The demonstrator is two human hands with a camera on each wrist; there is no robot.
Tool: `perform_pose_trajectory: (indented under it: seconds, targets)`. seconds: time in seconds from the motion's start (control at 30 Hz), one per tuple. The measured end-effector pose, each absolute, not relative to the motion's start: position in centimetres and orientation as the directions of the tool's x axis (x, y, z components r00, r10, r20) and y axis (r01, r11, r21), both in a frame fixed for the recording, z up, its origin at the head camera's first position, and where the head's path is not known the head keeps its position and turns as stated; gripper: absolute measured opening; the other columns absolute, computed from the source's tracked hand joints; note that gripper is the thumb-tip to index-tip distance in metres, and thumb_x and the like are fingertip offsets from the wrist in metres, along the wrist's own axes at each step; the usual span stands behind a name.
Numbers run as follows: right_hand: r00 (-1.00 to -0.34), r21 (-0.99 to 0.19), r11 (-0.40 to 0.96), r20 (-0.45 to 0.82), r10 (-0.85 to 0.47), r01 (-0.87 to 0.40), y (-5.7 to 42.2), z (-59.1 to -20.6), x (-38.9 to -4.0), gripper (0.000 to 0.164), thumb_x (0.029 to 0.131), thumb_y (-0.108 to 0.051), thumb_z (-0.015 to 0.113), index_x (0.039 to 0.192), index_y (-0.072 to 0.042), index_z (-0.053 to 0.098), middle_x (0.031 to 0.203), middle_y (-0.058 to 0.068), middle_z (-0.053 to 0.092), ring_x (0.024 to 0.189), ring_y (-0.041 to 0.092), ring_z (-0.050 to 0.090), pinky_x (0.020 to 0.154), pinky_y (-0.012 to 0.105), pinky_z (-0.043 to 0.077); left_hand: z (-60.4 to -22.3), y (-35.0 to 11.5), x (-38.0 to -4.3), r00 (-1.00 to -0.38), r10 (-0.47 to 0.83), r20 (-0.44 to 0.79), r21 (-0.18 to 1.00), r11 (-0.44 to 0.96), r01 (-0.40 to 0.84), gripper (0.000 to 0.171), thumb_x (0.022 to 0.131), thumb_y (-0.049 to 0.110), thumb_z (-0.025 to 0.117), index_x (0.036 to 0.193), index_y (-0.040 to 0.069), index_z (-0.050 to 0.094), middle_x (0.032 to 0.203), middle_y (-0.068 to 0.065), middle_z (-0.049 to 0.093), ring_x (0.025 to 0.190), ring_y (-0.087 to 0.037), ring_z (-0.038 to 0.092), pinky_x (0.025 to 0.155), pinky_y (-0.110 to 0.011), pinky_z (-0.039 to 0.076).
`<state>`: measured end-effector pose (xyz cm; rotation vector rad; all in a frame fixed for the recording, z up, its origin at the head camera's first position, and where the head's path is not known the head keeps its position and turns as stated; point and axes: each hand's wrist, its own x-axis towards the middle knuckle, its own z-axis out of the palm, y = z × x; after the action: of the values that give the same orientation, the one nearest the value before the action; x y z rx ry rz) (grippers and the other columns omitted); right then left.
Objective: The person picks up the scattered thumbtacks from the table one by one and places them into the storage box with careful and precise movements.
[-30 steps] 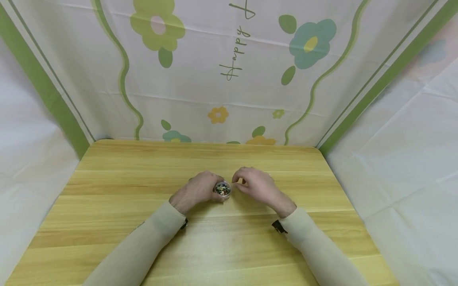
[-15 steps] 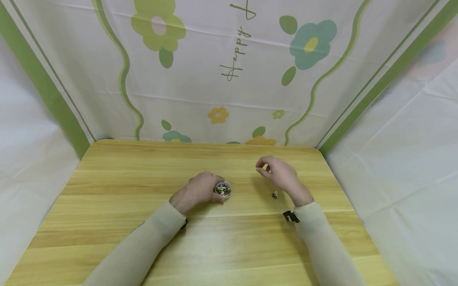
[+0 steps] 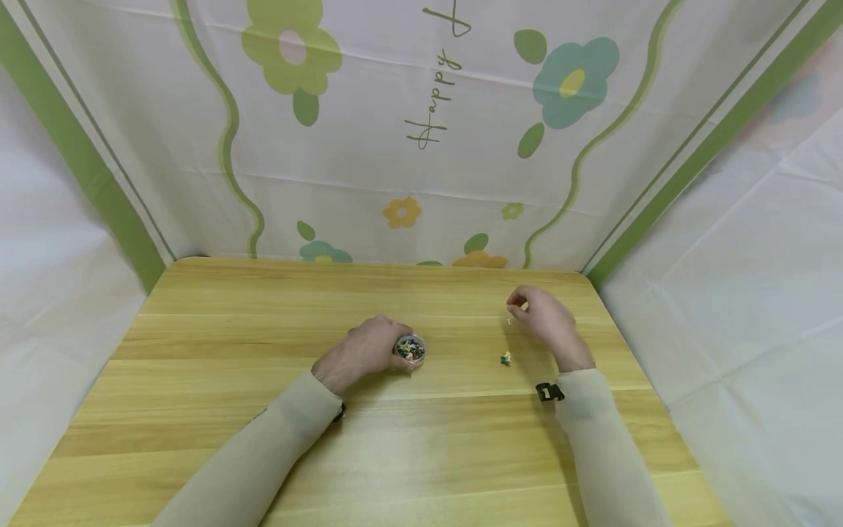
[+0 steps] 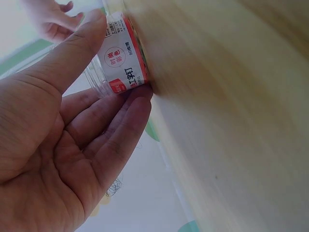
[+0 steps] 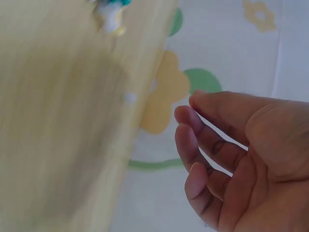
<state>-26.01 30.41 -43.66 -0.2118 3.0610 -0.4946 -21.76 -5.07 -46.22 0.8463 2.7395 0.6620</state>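
My left hand (image 3: pixel 369 348) grips a small clear jar (image 4: pixel 123 55) of push pins, thumb on one side and fingers on the other. Its label is white and red, and mixed-colour push pins (image 3: pixel 410 350) show through the open top. Over the right part of the table hangs my right hand (image 3: pixel 543 318), fingers loosely bent. One white push pin (image 3: pixel 509 320) shows just below its fingertips; in the right wrist view that pin (image 5: pixel 129 98) appears blurred and apart from the fingers. A small cluster of green, white and yellow push pins (image 3: pixel 506 359) lies nearer the body.
The wood-grain table (image 3: pixel 395 454) meets a white flowered cloth (image 3: pixel 369 146) at its back edge, with more cloth (image 3: pixel 737 307) on both sides. Each wrist wears a black strap, the right strap (image 3: pixel 549 392) showing plainly.
My right hand has moved right, away from the jar, uncovering the pin cluster. A white push pin now shows apart from its fingertips. My left hand and the jar stay put.
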Motion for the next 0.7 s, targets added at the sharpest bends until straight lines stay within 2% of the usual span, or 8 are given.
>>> perform_pose_trajectory:
  seconds: [0.27, 0.5, 0.7]
  targets:
    - [-0.991, -0.270, 0.958, -0.063, -0.121, -0.100, 31.4, -44.9, -26.2, 0.016, 0.099, -0.019, 0.067, 0.114, -0.015, 0.073, 0.111, 0.003, 0.071, 0.095, 0.026, 0.065, 0.073, 0.048, 0.051, -46.3, -5.1, -21.8, -0.816, 0.576, -0.053, 0.475, 0.733, 0.487, 0.059, 0.079, 0.039, 0.088, 0.129, 0.011, 0.072, 0.113, -0.004, 0.075, 0.093, -0.014, 0.066, 0.079, -0.031, 0.055]
    - [-0.984, -0.256, 0.960, -0.103, -0.147, -0.117, 30.9, -46.0, -26.9, 0.019, 0.095, -0.028, 0.075, 0.109, -0.015, 0.073, 0.104, 0.003, 0.072, 0.093, 0.024, 0.066, 0.079, 0.050, 0.052, -46.4, -5.1, -21.8, -0.796, 0.605, -0.023, 0.501, 0.696, 0.515, 0.052, 0.079, 0.036, 0.089, 0.121, 0.008, 0.074, 0.106, -0.005, 0.075, 0.091, -0.019, 0.068, 0.080, -0.033, 0.055]
    - [-0.979, -0.224, 0.969, -0.144, -0.143, -0.108, 30.8, -46.8, -27.8, 0.016, 0.097, -0.030, 0.074, 0.105, -0.016, 0.072, 0.099, 0.001, 0.070, 0.088, 0.021, 0.064, 0.078, 0.046, 0.053, -46.4, -5.0, -21.8, -0.799, 0.601, -0.020, 0.498, 0.699, 0.513, 0.052, 0.079, 0.036, 0.089, 0.120, 0.009, 0.074, 0.105, -0.004, 0.075, 0.088, -0.016, 0.067, 0.077, -0.032, 0.056]
